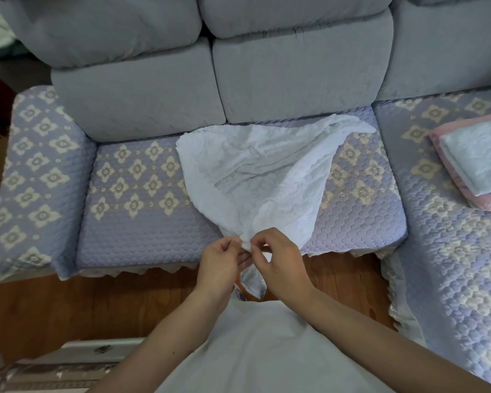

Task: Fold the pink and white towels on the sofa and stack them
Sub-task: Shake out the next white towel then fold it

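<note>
Both hands, left hand and right hand, pinch one bunched corner of the white towel sprawled across the sofa seat (folded stack waits rightward); sliding the fingers apart along the hem should find corners and flatten it.

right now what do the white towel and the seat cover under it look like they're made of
White towel: thin, soft woven cloth, probably cotton, matte; it crumples in fine wrinkles and drapes limp. Seat cover: quilted padded fabric, matte, with stitched scallop puffs and a woven flower pattern.
</note>
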Demonstrator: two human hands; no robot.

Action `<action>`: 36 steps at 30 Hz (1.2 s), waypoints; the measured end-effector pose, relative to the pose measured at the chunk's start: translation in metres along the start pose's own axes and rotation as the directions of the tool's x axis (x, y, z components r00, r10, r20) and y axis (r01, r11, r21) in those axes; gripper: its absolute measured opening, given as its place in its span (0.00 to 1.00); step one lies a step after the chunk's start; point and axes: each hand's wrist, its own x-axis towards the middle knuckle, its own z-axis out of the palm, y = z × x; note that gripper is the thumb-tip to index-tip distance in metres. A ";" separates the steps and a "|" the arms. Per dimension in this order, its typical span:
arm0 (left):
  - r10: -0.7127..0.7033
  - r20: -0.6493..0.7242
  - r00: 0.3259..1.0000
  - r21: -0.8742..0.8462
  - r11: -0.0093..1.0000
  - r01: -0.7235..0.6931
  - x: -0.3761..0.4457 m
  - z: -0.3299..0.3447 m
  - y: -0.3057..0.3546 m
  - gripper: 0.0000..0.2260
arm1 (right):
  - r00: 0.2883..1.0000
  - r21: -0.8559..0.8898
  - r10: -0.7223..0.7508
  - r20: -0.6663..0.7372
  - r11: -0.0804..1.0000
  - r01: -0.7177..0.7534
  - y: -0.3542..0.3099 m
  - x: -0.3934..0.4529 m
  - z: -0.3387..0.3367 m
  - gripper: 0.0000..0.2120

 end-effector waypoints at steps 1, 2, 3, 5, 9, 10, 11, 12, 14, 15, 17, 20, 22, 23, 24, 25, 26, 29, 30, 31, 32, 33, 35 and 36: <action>0.005 0.004 1.000 0.027 1.000 -0.005 0.000 -0.001 -0.001 0.11 | 0.999 0.027 0.034 0.003 0.999 -0.034 0.001 0.001 -0.001 0.01; 0.014 0.009 1.000 0.056 0.998 -0.015 0.000 -0.001 -0.001 0.11 | 0.998 0.036 0.063 0.007 0.997 -0.063 0.001 0.001 -0.001 0.04; 0.025 0.011 1.000 0.088 0.996 -0.026 -0.001 -0.001 -0.002 0.11 | 0.997 0.033 0.075 0.016 0.997 -0.076 0.002 0.002 -0.002 0.06; 0.039 0.009 0.999 0.129 0.991 -0.040 -0.002 0.000 -0.001 0.12 | 0.998 -0.006 0.060 0.028 0.998 -0.060 0.003 0.003 -0.002 0.08; 0.037 0.031 0.999 0.163 0.986 -0.041 -0.002 0.001 0.001 0.12 | 0.999 -0.034 0.050 -0.013 0.998 -0.050 0.000 0.006 -0.002 0.04; 0.037 0.033 0.999 0.160 0.986 -0.042 -0.001 0.000 0.000 0.12 | 0.998 -0.029 0.062 -0.029 0.998 -0.063 -0.001 0.006 -0.002 0.03; 0.037 0.024 0.999 0.155 0.987 -0.040 -0.001 0.001 0.000 0.12 | 0.997 -0.025 0.069 -0.044 0.997 -0.070 -0.001 0.006 -0.002 0.02; 0.032 0.012 0.999 0.142 0.989 -0.034 0.000 0.001 0.000 0.12 | 0.996 -0.026 0.068 -0.057 0.997 -0.069 -0.001 0.005 -0.002 0.01; 0.002 -0.020 1.000 0.088 0.996 0.000 -0.001 0.004 0.000 0.12 | 0.997 -0.053 0.017 -0.072 0.998 -0.021 -0.003 0.003 -0.002 0.02; -0.012 -0.029 1.000 0.067 0.998 0.014 -0.001 0.005 0.001 0.12 | 0.997 -0.080 -0.026 -0.070 0.997 0.020 -0.004 0.002 -0.002 0.03; -0.032 -0.035 0.999 0.049 0.998 0.033 -0.002 0.007 0.003 0.12 | 0.992 -0.141 -0.109 -0.058 0.985 0.099 -0.004 0.001 -0.001 0.04; -0.059 -0.019 0.998 0.029 0.998 0.060 -0.003 0.008 0.005 0.13 | 0.986 -0.180 -0.165 -0.036 0.971 0.156 -0.003 0.002 0.000 0.06; -0.039 0.004 0.999 0.052 0.998 0.039 0.001 0.009 0.011 0.14 | 0.992 -0.118 -0.128 0.014 0.985 0.129 -0.007 0.003 -0.002 0.12; -0.017 0.006 1.000 0.078 0.997 0.016 0.004 0.010 0.015 0.13 | 0.996 -0.035 -0.070 0.051 0.997 0.072 -0.010 0.006 -0.004 0.14; 0.006 0.001 1.000 0.111 0.994 -0.006 0.007 0.011 0.020 0.12 | 0.996 0.090 0.018 0.087 0.996 -0.026 -0.014 0.010 -0.010 0.16; 0.029 -0.001 1.000 0.161 0.987 -0.029 0.011 0.011 0.027 0.10 | 0.986 0.244 0.120 0.119 0.959 -0.147 -0.018 0.015 -0.017 0.16; 0.049 0.007 0.999 0.221 0.974 -0.049 0.015 0.011 0.034 0.08 | 0.964 0.402 0.213 0.158 0.878 -0.260 -0.020 0.021 -0.025 0.15; 0.076 0.058 0.995 0.296 0.951 -0.090 0.023 0.018 0.059 0.04 | 0.903 0.621 0.383 0.196 0.664 -0.416 -0.010 0.036 -0.047 0.19; 0.078 0.064 0.995 0.289 0.953 -0.094 0.024 0.021 0.067 0.04 | 0.890 0.642 0.431 0.145 0.644 -0.416 -0.001 0.037 -0.049 0.19; 0.082 0.067 0.994 0.270 0.958 -0.097 0.025 0.026 0.075 0.04 | 0.872 0.624 0.483 0.076 0.659 -0.420 0.011 0.034 -0.049 0.20; 0.084 0.074 0.994 0.239 0.966 -0.099 0.024 0.031 0.083 0.04 | 0.850 0.560 0.526 0.024 0.698 -0.447 0.021 0.029 -0.049 0.20; 0.084 0.084 0.993 0.199 0.975 -0.100 0.021 0.036 0.091 0.05 | 0.833 0.466 0.553 0.010 0.735 -0.493 0.032 0.022 -0.048 0.20; 0.085 0.116 0.990 0.116 0.988 -0.098 0.014 0.046 0.107 0.05 | 0.793 0.307 0.603 0.092 0.740 -0.599 0.048 0.001 -0.040 0.21; 0.084 0.126 0.989 0.088 0.992 -0.095 0.009 0.051 0.114 0.04 | 0.769 0.269 0.620 0.158 0.722 -0.638 0.053 -0.011 -0.032 0.24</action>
